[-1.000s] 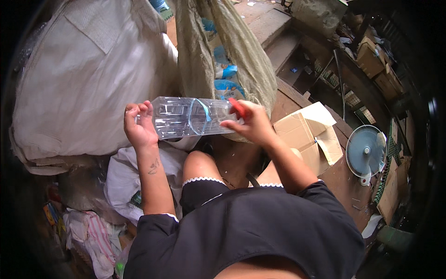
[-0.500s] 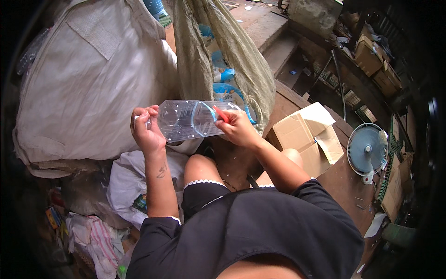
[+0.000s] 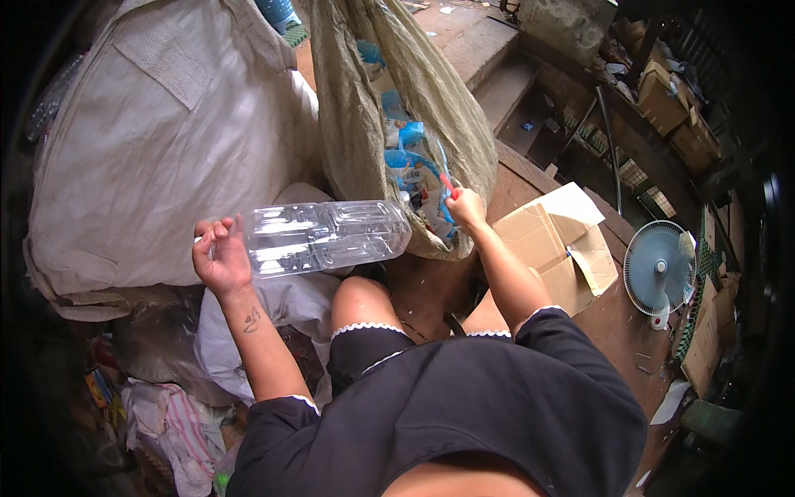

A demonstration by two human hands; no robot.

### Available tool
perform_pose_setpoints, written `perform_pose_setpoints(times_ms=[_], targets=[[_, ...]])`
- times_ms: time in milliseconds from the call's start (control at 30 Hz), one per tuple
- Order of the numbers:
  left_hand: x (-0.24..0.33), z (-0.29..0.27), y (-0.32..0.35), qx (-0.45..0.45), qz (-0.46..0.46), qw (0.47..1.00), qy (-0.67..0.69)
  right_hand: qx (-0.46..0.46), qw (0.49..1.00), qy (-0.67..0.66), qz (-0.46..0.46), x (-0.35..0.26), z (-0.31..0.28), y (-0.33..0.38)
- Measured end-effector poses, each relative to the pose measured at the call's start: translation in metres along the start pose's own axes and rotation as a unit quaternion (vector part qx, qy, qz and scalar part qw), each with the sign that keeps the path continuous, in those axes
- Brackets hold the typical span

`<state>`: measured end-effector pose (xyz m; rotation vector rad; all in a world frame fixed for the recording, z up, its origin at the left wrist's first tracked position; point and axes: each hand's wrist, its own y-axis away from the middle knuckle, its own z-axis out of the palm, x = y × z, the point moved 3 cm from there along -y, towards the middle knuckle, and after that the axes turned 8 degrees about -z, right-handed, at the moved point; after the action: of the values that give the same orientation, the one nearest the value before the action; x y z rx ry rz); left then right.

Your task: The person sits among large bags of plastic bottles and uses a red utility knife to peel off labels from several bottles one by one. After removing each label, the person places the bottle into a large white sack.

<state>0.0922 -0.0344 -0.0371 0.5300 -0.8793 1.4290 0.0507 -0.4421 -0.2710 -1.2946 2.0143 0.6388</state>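
Observation:
A large clear plastic bottle point(image 3: 327, 238) lies sideways in front of me, with no label on it. My left hand point(image 3: 222, 255) is closed around its left end, where the neck is mostly hidden by the fingers. My right hand point(image 3: 466, 209) is closed on a slim red tool point(image 3: 448, 184), whose working end I cannot make out. That hand is at the mouth of a greenish woven sack point(image 3: 356, 132), just right of the bottle's base. Blue and white plastic labels point(image 3: 414, 172) fill the opening; whether one hangs from my right hand cannot be told.
A big stuffed white sack point(image 3: 166, 157) stands at the left, with cloths point(image 3: 178, 431) and bags below it. An opened cardboard box point(image 3: 542, 240) sits right of my knees, near a fan point(image 3: 660, 267). Steps point(image 3: 505, 91) rise behind.
The blue-edged label around the bottle is gone from it. My right hand with the red tool has moved right to the sack; my left hand has drawn the bottle left.

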Motion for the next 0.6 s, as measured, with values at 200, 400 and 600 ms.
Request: perform_pose_setpoints(times_ms=[200, 400, 600], targets=[[0.017, -0.017, 0.007, 0.065, 0.014, 0.998, 0.008, -0.139, 0.990, -0.006, -0.022, 0.007, -0.021, 0.013], [-0.005, 0.011, -0.012, 0.072, -0.067, 0.987, 0.128, -0.183, 0.802, -0.562, -0.093, -0.109, -0.065, 0.088], [-0.004, 0.082, -0.012, 0.094, 0.033, 0.994, -0.043, -0.230, 0.699, -0.674, -0.068, -0.115, -0.073, 0.093]])
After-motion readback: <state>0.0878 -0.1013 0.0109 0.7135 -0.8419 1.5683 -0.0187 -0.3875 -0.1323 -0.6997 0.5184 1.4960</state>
